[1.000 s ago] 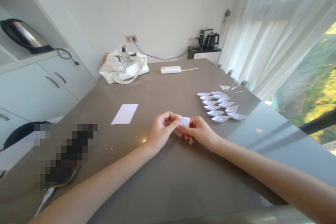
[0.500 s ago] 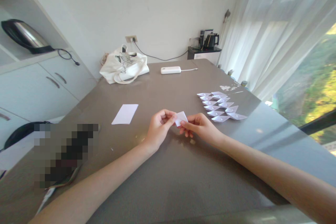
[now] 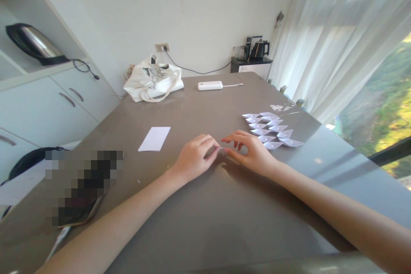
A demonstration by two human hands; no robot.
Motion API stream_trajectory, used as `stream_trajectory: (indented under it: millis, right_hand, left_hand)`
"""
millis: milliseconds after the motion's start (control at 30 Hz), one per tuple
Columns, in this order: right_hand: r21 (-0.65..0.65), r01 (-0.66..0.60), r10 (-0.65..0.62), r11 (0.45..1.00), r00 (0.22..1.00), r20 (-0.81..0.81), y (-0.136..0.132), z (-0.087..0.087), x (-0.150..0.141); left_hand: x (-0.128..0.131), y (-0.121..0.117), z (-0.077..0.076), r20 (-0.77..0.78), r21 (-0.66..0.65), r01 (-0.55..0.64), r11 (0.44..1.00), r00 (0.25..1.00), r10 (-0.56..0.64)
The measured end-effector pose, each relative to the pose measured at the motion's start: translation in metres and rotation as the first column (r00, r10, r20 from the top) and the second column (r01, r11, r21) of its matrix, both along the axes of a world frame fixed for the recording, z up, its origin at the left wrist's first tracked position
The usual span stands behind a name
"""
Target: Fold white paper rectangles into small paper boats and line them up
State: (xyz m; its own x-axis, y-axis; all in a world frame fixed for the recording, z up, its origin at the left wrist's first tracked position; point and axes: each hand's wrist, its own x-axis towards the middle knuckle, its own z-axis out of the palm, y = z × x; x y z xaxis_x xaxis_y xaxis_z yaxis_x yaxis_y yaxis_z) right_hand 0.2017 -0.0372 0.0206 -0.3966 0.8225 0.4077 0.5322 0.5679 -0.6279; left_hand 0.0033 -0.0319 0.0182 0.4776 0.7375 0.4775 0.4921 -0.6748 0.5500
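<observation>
My left hand [image 3: 196,157] pinches a small folded white paper [image 3: 221,148] between thumb and fingertips, above the middle of the table. Seen nearly edge-on, the paper shows only as a thin light strip. My right hand [image 3: 252,150] is at its other side with thumb and fingers apart; the thumb tip is close to the paper's edge, and I cannot tell if it touches. Several folded white paper boats [image 3: 269,130] stand in two rows just beyond my right hand. A stack of white paper sheets [image 3: 154,139] lies to the left, beyond my left hand.
On the grey-brown table [image 3: 199,222] a white bag [image 3: 154,81] and a white power bank [image 3: 209,86] with a short cable lie at the back. Paper scraps [image 3: 281,107] are near the right edge. A pixelated dark object [image 3: 85,190] lies on the left.
The folded paper has turned from face-on to nearly edge-on. My right hand's fingers have opened away from it, while my left hand keeps its pinch.
</observation>
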Motion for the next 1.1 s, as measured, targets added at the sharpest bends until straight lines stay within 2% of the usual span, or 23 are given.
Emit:
stream_trajectory:
  millis: [33, 100, 200, 267, 367, 600, 900, 1100]
  right_hand:
    - [0.027, -0.04, 0.038, 0.999, 0.998, 0.046, 0.0, 0.002, 0.002]
    - [0.019, -0.158, 0.154, 0.987, 0.978, 0.138, 0.001, 0.004, 0.004]
    - [-0.049, -0.341, 0.342, 0.939, 0.907, 0.245, 0.002, 0.005, 0.007]
    - [-0.063, -0.397, 0.398, 0.916, 0.874, 0.28, 0.003, 0.004, 0.009]
    - [-0.047, -0.412, 0.407, 0.91, 0.865, 0.295, 0.005, 0.001, 0.009]
    - [-0.044, -0.441, 0.434, 0.897, 0.854, 0.288, 0.007, 0.0, 0.01]
    - [-0.016, -0.441, 0.417, 0.897, 0.835, 0.359, 0.008, 0.001, 0.013]
    - [-0.01, -0.367, 0.343, 0.93, 0.858, 0.383, 0.005, 0.003, 0.011]
  left_hand:
    - [-0.001, 0.0, 0.001, -0.099, 0.037, 0.043, 0.998, 0.994, -0.039]
    - [-0.003, 0.0, 0.002, -0.203, -0.013, 0.143, 0.99, 0.969, -0.143]
    - [-0.004, 0.004, 0.004, -0.22, -0.164, 0.283, 0.945, 0.923, -0.314]
    - [-0.005, 0.008, 0.004, -0.222, -0.206, 0.292, 0.934, 0.916, -0.335]
    - [-0.007, 0.013, 0.003, -0.251, -0.194, 0.269, 0.943, 0.916, -0.313]
    - [-0.01, 0.017, -0.004, -0.341, -0.088, 0.332, 0.939, 0.876, -0.342]
    - [-0.011, 0.015, 0.001, -0.46, -0.011, 0.378, 0.926, 0.82, -0.34]
    - [-0.013, 0.016, 0.003, -0.47, -0.011, 0.357, 0.934, 0.822, -0.32]
